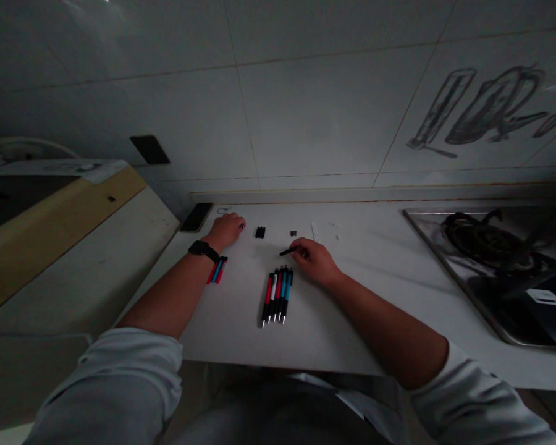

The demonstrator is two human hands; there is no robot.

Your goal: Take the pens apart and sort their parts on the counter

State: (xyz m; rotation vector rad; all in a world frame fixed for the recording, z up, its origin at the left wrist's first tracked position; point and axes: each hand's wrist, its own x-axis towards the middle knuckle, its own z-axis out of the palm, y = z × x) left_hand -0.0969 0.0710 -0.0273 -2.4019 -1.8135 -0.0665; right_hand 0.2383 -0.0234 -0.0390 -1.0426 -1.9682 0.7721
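Observation:
My right hand (pixel 315 259) rests on the white counter (pixel 380 296) with its fingers pinched on a thin black pen part (pixel 287 251). Just below it lies a row of several assembled pens (pixel 277 295), red, white, blue and black. My left hand (pixel 226 230), with a black watch at the wrist, reaches to the back left and closes on something small I cannot make out. Red and blue pen barrels (pixel 217 270) lie beside my left wrist. A clump of small black parts (pixel 260 232) sits between the hands, and a smaller black piece (pixel 293 233) lies further right.
A dark phone (pixel 196 217) lies at the counter's back left corner. Thin white rods (pixel 315 232) lie near the wall. A gas stove (pixel 495 259) fills the right side. A wooden-edged surface (pixel 60 228) stands to the left. A tiled wall rises behind.

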